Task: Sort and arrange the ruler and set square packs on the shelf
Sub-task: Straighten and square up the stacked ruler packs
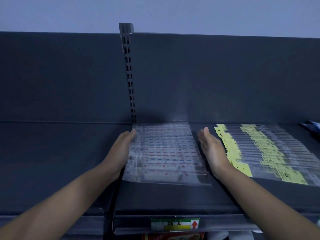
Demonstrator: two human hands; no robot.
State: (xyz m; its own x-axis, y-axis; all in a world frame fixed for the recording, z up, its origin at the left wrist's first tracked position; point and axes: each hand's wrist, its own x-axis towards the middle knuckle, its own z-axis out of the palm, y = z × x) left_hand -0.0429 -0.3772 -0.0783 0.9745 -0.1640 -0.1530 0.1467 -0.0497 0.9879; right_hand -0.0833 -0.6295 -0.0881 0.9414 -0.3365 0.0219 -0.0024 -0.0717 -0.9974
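Dark grey shelf (pixel 173 196), seen from above and in front. Low light, some blur.

Surroundings:
- A slotted upright (pixel 129 75) rises at the shelf's back left corner, against the back panel (pixel 225 75).
- Yellow-labelled packs (pixel 270 153) lie in an overlapping row right of the middle, running from the back edge forward. Their left ends sit just beside the right hand, hemming it in.
- A blue item (pixel 311 126) lies at the back edge, far right, cut off by the frame.
- A green-and-yellow price label (pixel 174 224) with a red arrow sits on the front edge. Something red shows below it, too cropped to identify.

Task item:
- The clear ruler packs (pixel 166 153), printed with red and blue marks, lie flat at the shelf's left end. They overlap from the back edge forward and stop short of the front edge.
- Each pack's long axis runs left to right, parallel to the front edge. The row itself runs back to front.

Hands:
- The left hand (pixel 123 149) has straight fingers and presses flat against the packs' left ends.
- The right hand (pixel 211 149) is also straight-fingered, palm facing the packs' right ends. It seems to touch them, but blur leaves contact uncertain.
- Neither hand grips anything.
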